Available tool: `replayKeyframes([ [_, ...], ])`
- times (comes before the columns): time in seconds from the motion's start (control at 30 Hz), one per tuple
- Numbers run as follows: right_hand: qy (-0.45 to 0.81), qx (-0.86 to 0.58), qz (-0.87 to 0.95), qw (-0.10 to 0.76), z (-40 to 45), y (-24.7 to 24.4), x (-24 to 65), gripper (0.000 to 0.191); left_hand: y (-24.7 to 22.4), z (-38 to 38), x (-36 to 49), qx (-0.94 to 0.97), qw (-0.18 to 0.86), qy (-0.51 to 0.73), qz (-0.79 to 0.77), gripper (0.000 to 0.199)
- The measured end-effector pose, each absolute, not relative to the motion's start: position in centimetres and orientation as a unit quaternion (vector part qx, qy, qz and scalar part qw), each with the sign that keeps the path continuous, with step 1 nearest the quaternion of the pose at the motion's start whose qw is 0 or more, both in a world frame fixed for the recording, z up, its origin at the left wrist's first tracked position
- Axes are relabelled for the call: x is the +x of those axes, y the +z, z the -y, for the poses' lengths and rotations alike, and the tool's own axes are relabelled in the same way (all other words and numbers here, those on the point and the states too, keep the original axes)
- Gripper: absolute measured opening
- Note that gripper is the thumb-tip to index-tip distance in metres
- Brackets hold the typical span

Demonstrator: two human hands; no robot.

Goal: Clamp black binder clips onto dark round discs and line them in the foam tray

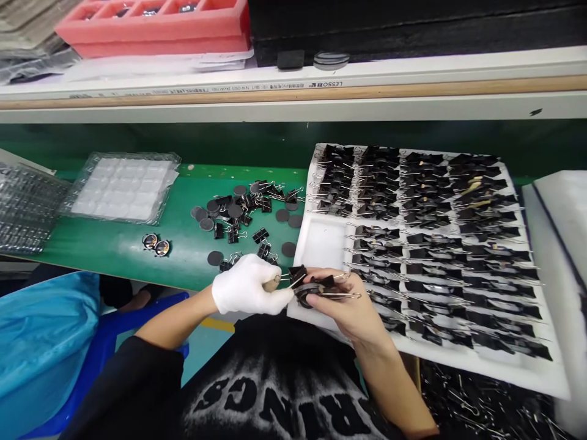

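My left hand (250, 283), in a white glove, pinches the wire handles of a black binder clip (298, 275). That clip meets a dark round part (304, 296); whether its jaws are around the edge I cannot tell. My right hand (351, 305), bare, holds the round part between thumb and fingers, with another binder clip (326, 282) on its right side. Just beyond my left hand lie loose binder clips (260, 235) and black discs (215, 258) on the green table. To the right, a white foam tray (323, 244) holds rows of clipped parts (431, 287).
Two small round parts (156, 244) lie to the left, near clear plastic trays (121, 186). Above runs a shelf edge (293, 110) carrying a pink foam box (156, 36). More binder clips (477, 397) fill a container below the foam tray. A blue-clothed person (41, 342) sits at left.
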State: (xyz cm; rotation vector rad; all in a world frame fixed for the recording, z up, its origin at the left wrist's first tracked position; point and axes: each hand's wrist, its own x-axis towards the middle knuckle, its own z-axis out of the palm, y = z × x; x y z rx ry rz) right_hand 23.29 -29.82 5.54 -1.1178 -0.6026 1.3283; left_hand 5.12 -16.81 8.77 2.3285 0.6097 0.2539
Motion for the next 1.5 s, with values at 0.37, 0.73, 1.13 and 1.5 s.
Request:
replayKeyframes([
  [0.37,0.597,-0.478,0.122,0.633,28.7,5.7,23.2,0.034,9.6,16.5,4.0,0.857,0.469,-0.002,-0.213,0.037],
  [0.73,0.601,-0.475,0.150,0.625,28.9,5.1,22.3,0.027,9.0,16.7,4.2,0.862,0.472,0.007,-0.186,0.038],
  [1.13,0.483,-0.491,0.377,0.619,30.8,6.0,24.3,0.054,10.5,15.7,6.3,0.568,0.762,-0.174,-0.257,0.062],
  [1.5,0.556,-0.447,0.284,0.641,34.0,5.1,19.8,0.030,6.5,9.3,13.7,0.946,0.245,0.082,-0.196,0.027],
])
